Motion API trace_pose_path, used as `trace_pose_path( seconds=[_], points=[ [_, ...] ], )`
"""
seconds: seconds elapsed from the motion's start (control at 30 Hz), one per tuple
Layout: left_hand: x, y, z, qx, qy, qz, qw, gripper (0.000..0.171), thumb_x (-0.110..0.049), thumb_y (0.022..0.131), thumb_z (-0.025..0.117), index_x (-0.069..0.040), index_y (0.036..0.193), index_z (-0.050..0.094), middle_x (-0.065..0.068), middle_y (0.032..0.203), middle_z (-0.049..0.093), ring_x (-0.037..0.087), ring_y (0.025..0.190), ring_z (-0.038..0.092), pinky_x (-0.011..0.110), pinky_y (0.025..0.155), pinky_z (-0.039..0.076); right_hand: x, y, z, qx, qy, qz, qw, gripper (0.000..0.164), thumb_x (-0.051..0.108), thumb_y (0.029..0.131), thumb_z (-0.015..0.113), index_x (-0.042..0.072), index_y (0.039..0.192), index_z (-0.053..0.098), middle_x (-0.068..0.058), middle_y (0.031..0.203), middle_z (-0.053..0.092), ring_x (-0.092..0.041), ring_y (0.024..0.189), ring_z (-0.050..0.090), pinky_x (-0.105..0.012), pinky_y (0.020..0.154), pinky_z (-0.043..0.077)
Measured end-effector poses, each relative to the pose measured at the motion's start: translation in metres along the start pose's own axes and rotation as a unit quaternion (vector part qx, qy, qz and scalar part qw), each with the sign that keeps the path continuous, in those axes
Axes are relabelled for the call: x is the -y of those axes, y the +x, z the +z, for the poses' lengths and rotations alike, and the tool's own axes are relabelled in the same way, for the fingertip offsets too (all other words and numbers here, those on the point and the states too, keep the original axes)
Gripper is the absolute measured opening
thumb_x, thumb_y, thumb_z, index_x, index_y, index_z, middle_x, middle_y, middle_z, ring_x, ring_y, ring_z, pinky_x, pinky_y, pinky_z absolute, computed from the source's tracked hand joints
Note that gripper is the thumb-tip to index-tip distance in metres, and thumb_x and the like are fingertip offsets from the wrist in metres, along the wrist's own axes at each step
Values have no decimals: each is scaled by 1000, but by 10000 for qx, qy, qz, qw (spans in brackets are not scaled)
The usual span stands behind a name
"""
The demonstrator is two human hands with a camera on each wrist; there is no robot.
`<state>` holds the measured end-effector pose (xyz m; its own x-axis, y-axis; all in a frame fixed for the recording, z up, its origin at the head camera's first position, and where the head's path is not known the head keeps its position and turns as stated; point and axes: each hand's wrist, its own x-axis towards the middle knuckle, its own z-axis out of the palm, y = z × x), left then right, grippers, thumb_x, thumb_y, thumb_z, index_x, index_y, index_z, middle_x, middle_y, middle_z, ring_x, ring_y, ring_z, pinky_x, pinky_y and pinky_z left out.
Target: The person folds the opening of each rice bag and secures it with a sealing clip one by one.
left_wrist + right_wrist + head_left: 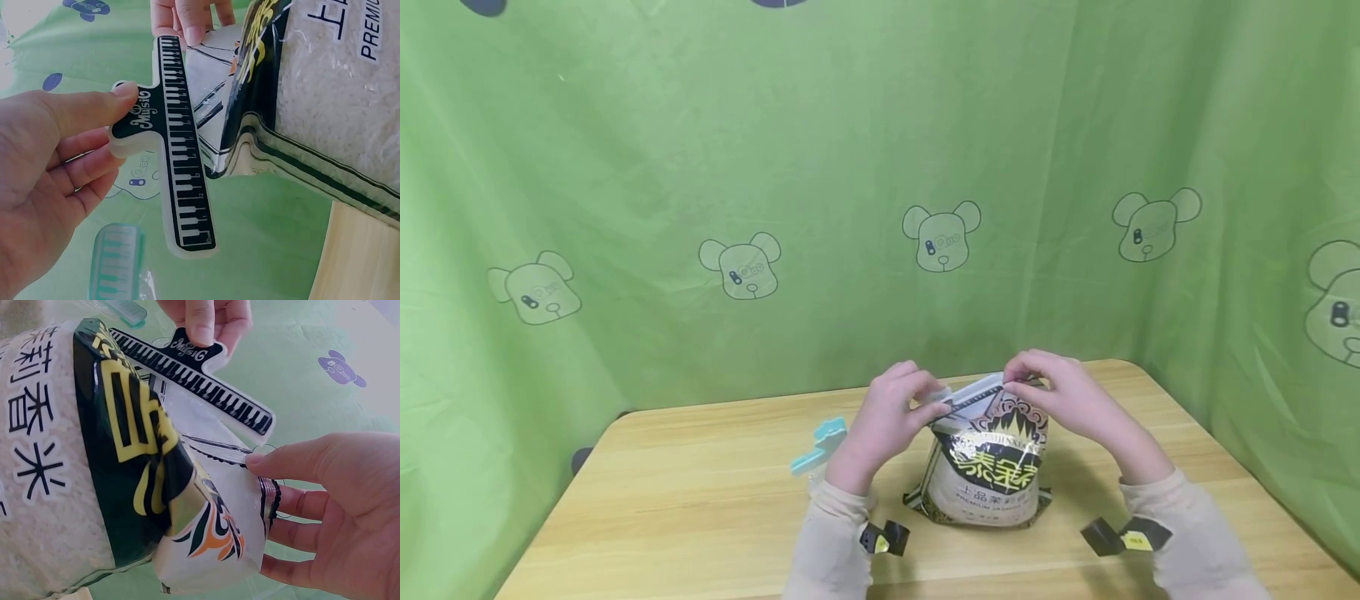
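Note:
A clear-and-printed bag of rice (pixel 992 471) stands upright on the table, its top folded at an angle. My left hand (pixel 887 421) pinches the handle of a black-and-white piano-keyboard clip (pixel 182 156) between thumb and fingers. In the right wrist view, the clip's long bar lies across the narrowed top of the bag. With thumb and fingers, my right hand (pixel 1067 398) grips the dark-edged top corner of the bag, just past the clip's end. White rice grains (pixel 337 112) show through the bag's clear part.
Left of the bag, a teal clip (pixel 820 446) lies with some clear plastic beside my left wrist. The wooden table (pixel 700 492) runs back to a green curtain (pixel 850 167) printed with bear heads. Each wrist wears a black camera strap.

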<state>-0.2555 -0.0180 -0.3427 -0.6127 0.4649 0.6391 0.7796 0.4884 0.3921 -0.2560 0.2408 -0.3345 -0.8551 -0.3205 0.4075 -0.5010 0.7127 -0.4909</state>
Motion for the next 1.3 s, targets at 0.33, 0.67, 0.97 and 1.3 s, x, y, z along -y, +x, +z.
trace_pose_path(
  seconds=[0.33, 0.67, 0.97, 1.3],
  points=[
    [1, 0, 3, 469, 415, -503, 9968, 17, -23, 83, 75, -13, 96, 71, -2, 87, 63, 10, 82, 55, 17, 73, 49, 1, 0, 0, -28, -50, -34, 10000, 6, 13, 88, 70, 16, 91, 66, 1, 92, 69, -16, 90, 61, -44, 85, 54],
    [-1, 2, 5, 611, 679, -583, 9941, 18, -23, 83, 75, -14, 97, 72, -5, 87, 62, 8, 83, 55, 15, 74, 50, 2, 0, 0, -13, 0, 12, 10000, 5, 13, 88, 70, 16, 90, 66, 0, 93, 69, -18, 91, 62, -48, 86, 54],
    [-5, 2, 7, 736, 882, -647, 9913, 20, -24, 82, 76, -15, 99, 71, -7, 89, 62, 6, 86, 55, 15, 77, 50, 2, 0, 0, -69, 27, 9, 10000, 6, 13, 87, 71, 16, 91, 66, -2, 95, 70, -22, 93, 63, -52, 86, 54],
    [-7, 3, 9, 768, 873, -614, 9913, 20, -24, 82, 76, -14, 99, 71, -7, 89, 61, 6, 85, 54, 15, 76, 49, 3, 0, -1, -37, 139, 7, 9999, 6, 15, 88, 71, 17, 92, 66, -2, 97, 71, -23, 94, 64, -53, 87, 54]
  ],
)
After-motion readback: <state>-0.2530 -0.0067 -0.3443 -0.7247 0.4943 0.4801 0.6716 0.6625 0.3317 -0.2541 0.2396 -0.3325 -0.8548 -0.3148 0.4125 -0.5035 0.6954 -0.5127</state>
